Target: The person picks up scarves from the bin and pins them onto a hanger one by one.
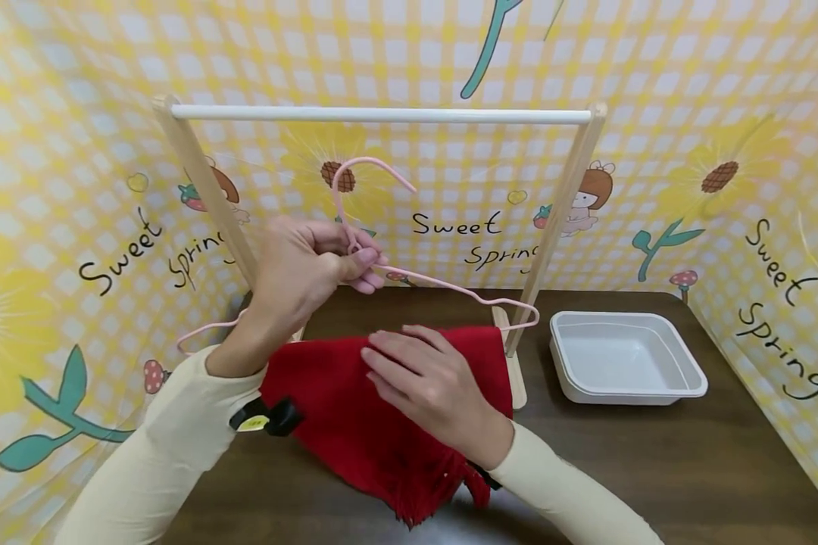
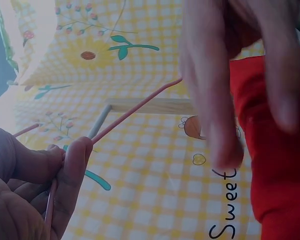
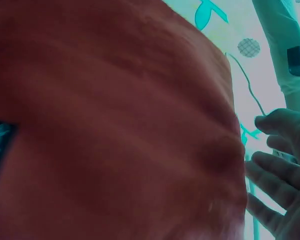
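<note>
My left hand (image 1: 298, 274) pinches a pink clothes hanger (image 1: 443, 280) at the neck, just below its hook, thumb against fingers. A red fringed scarf (image 1: 341, 409) hangs folded over the lower part of the hanger, its fringe pointing down toward the front. Over the scarf's upper right part lies my right hand (image 1: 439, 386), fingers extended and loosely spread. In the left wrist view those right-hand fingers (image 2: 210, 100) are blurred beside the scarf (image 2: 280, 150). Along the scarf's edge, the right wrist view shows my right hand (image 3: 285, 175) with no curled grip.
Behind the hanger stands a wooden rack with a white crossbar (image 1: 382, 115); its right foot (image 1: 516, 382) shows beside the scarf. A white plastic tub (image 1: 630, 356) sits at the right on the dark table (image 1: 654, 462). Patterned yellow cloth (image 1: 450, 45) surrounds the table.
</note>
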The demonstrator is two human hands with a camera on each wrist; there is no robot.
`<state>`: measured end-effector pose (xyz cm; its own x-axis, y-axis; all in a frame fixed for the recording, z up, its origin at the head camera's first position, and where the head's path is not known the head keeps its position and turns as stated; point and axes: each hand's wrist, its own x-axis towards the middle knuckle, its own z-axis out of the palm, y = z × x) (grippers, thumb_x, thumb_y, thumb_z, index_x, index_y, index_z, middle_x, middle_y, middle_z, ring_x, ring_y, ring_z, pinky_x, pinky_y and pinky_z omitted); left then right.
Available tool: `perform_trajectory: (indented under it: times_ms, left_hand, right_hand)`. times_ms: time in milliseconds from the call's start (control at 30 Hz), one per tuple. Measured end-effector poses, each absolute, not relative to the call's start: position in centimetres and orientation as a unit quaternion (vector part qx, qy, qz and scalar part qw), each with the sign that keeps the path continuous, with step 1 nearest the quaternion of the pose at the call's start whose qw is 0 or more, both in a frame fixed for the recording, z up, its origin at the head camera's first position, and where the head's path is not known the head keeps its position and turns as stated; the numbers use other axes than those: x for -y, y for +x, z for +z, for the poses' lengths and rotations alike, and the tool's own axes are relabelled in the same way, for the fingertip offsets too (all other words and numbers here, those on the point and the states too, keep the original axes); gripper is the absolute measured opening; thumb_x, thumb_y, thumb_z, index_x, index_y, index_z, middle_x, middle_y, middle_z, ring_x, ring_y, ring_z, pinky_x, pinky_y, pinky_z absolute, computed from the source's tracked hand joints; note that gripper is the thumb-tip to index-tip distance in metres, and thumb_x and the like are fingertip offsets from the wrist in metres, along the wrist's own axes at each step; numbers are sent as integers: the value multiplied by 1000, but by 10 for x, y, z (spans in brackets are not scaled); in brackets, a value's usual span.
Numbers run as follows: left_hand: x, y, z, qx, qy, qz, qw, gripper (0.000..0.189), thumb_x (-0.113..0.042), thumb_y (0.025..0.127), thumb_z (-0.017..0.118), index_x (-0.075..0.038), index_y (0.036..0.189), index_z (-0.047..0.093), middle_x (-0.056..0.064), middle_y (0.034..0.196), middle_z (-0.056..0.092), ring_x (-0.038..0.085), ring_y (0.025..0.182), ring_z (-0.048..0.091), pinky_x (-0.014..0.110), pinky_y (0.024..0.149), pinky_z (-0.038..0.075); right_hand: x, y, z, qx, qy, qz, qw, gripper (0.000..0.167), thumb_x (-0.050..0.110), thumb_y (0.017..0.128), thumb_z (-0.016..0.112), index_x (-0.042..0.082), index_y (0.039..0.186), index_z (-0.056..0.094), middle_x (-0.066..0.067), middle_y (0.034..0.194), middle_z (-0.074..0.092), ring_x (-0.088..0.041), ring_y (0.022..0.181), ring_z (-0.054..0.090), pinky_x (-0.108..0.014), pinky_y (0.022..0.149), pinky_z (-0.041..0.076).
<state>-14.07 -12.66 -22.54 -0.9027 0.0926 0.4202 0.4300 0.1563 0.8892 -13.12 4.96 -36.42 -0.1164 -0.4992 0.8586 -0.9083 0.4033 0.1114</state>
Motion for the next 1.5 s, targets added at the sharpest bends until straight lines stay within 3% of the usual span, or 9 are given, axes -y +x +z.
perform_trajectory:
  times_ms: [133, 333, 467, 600, 700, 900, 1200, 1333, 1500]
  left_hand:
    - [124, -142, -227, 756, -160, -621, 127, 12, 9, 87, 73, 16, 77, 71, 6, 79, 75, 19, 58, 74, 34, 60, 66]
    - [121, -142, -224, 759, -162, -620, 114, 11, 7, 88, 73, 14, 80, 73, 10, 80, 75, 20, 62, 76, 35, 63, 66]
    - [122, -141, -223, 764, -166, -612, 116, 13, 6, 88, 73, 13, 78, 73, 12, 81, 76, 20, 61, 75, 35, 62, 66]
    - [123, -142, -224, 761, -172, -613, 122, 15, 8, 87, 73, 15, 75, 70, 12, 81, 76, 20, 60, 75, 35, 60, 66]
    - [121, -142, -225, 753, -181, -620, 127, 16, 10, 86, 73, 16, 73, 69, 11, 79, 75, 20, 59, 74, 35, 58, 66]
    - [116, -140, -228, 744, -187, -632, 111, 18, 10, 86, 74, 17, 70, 66, 8, 76, 75, 19, 58, 74, 34, 58, 66]
    - [109, -142, -232, 746, -173, -636, 93, 14, 9, 86, 73, 14, 74, 70, 9, 79, 76, 20, 58, 74, 35, 58, 66]
    - [106, -140, -234, 748, -180, -633, 85, 14, 9, 86, 74, 14, 74, 70, 10, 80, 76, 20, 59, 74, 36, 58, 66]
    - [101, -137, -233, 748, -187, -631, 79, 9, 9, 86, 74, 13, 77, 72, 14, 80, 76, 19, 58, 74, 37, 58, 66]
  right_hand:
    - [-25, -137, -358, 747, 506, 170, 396, 40, 24, 88, 82, 13, 125, 73, -4, 126, 72, -16, 120, 67, -36, 111, 52]
    - [2, -143, -351, 771, 535, 78, 337, 48, 24, 91, 76, 13, 136, 65, -1, 136, 67, -14, 119, 65, -29, 104, 53]
    - [2, -142, -349, 780, 541, -4, 314, 61, 27, 91, 77, 10, 145, 56, -3, 145, 60, -16, 126, 62, -32, 114, 48]
    - [-5, -141, -351, 779, 546, -18, 307, 51, 17, 96, 71, 8, 144, 56, -4, 142, 62, -16, 128, 60, -33, 119, 44]
    - [-7, -144, -355, 765, 548, 29, 336, 35, 5, 97, 65, 8, 131, 66, -2, 126, 69, -15, 115, 64, -27, 110, 51]
    - [-5, -149, -361, 745, 521, 167, 382, 23, 3, 87, 73, 12, 107, 79, 4, 101, 77, -8, 91, 71, -18, 84, 61]
    - [-4, -144, -338, 790, 387, 376, 292, 14, 10, 84, 83, 13, 98, 83, 2, 86, 78, -10, 76, 72, -24, 63, 61]
    - [3, -142, -325, 827, 329, 367, 271, 2, 14, 86, 80, 13, 89, 80, 0, 70, 71, -18, 69, 68, -32, 51, 54]
    - [13, -142, -320, 883, 310, 274, 220, 15, 19, 92, 74, 11, 79, 72, 0, 64, 64, -19, 66, 65, -29, 44, 49]
